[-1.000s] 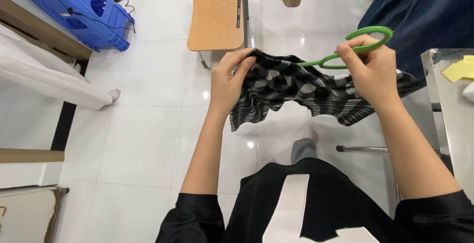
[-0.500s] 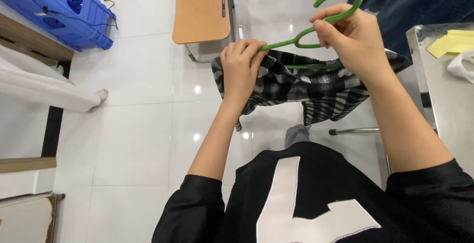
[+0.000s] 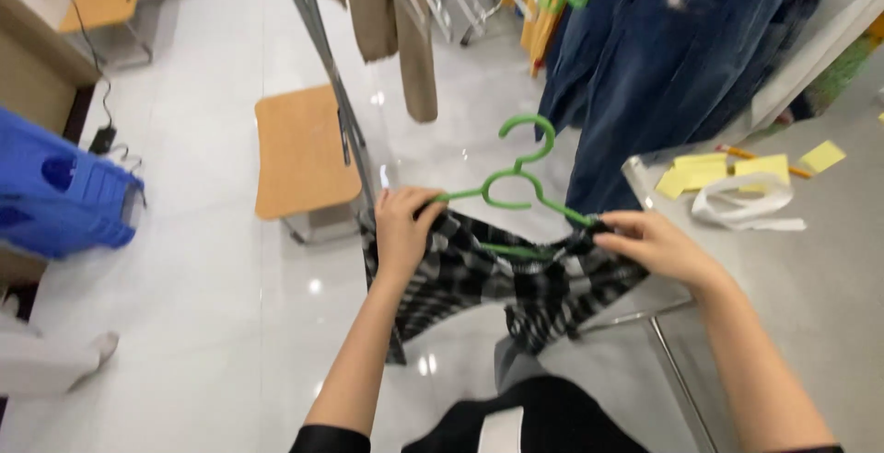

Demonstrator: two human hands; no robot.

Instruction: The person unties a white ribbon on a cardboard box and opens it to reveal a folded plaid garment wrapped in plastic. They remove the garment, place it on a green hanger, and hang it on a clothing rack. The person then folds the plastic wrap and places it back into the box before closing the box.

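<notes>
White floor below; checkered garment (image 3: 479,278) on green hanger (image 3: 516,191) between both hands

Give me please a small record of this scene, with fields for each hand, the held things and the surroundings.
Left hand: grips one shoulder of the checked garment on the green hanger
Right hand: grips the other shoulder
Hanger: inside the garment's neck, hook upward
Behind: denim clothes on a rack
Right: grey table with yellow notes
Left: blue crate, wooden stool
</notes>
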